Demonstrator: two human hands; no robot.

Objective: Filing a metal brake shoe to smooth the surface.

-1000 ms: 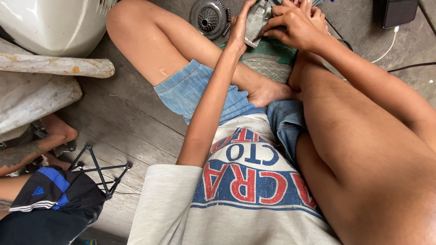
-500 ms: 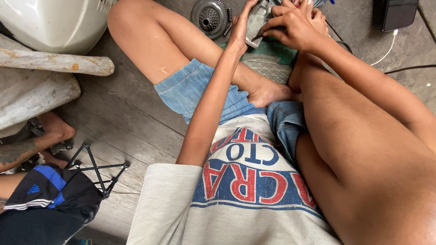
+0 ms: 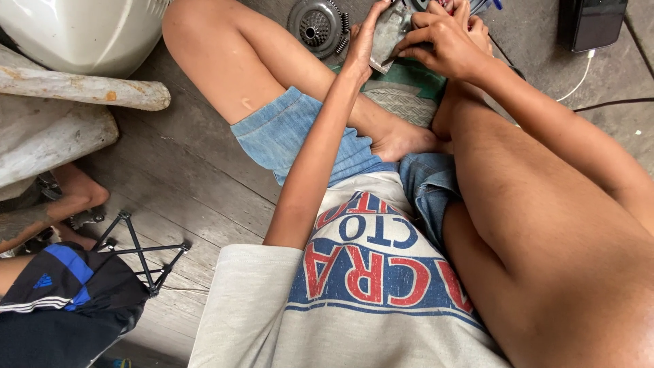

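The person wears a grey T-shirt (image 3: 354, 300) with red-and-blue lettering, blue denim shorts (image 3: 300, 136), and goes barefoot.

The left hand (image 3: 360, 48) and right hand (image 3: 446, 44) meet on a flat metal part (image 3: 390, 33) at the far edge. A round slotted disc (image 3: 318, 26) lies just left of it; logs (image 3: 75, 92) lie far left, a phone (image 3: 591, 24) far right.

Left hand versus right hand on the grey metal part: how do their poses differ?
The left hand lies flat along the grey metal part's left edge, fingers extended; the right hand curls over its right side, fingers bent. Left arm runs nearly straight; the right bends over the knee. Both touch the part.
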